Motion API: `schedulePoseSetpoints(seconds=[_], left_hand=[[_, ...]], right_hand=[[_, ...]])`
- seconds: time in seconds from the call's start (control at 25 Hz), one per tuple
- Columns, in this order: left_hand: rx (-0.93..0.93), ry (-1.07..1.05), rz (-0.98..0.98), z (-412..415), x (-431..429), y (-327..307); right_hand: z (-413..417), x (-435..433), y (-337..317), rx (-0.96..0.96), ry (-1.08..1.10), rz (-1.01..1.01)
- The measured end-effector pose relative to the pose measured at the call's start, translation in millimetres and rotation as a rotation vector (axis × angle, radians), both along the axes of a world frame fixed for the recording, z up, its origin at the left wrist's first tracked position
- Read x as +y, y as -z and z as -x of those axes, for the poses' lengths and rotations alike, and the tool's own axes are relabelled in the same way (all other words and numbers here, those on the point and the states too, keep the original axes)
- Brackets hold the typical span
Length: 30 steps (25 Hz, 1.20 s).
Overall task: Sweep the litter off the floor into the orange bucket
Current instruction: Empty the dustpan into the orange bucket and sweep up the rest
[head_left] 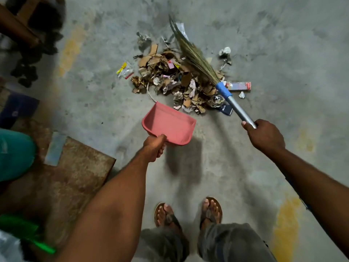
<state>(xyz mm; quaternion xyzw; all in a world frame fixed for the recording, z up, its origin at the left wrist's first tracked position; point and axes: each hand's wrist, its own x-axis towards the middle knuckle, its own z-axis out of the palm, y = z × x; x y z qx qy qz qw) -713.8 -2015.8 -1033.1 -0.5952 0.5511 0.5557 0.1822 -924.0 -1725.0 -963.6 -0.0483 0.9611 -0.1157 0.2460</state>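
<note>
Pink dustpan (168, 127) held just short of cardboard litter pile (181, 82), left hand (154, 147) clenched round its handle. Right hand (264, 138) wrapped round grass broom (196, 57) shaft, bristles across pile. Orange bucket out of sight. Best: pan lip flat on floor (245, 167), short strokes inward.

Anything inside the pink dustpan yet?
Nothing visible: the dustpan shows bare pink plastic inside. The litter pile lies on the floor beyond its front lip. The left hand grips and covers its handle; the floor beneath the pan is hidden.
</note>
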Motion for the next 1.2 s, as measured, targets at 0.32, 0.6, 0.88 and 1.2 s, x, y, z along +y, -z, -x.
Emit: schedulePoseSetpoints(seconds=[0.32, 0.6, 0.88, 1.2], left_hand=[[0.028, 0.204, -0.132, 61, -3, 135], [0.229, 0.218, 0.011, 174, 4, 208], [0.257, 0.207, -0.003, 186, 1, 216], [0.24, -0.042, 0.084, 113, -16, 208]], right_hand=[[18, 86, 135, 0.082, 0.07, 0.044], [15, 119, 212, -0.008, -0.044, 0.143], [16, 124, 205, 0.109, -0.004, 0.164], [49, 74, 207, 0.07, -0.073, 0.174]])
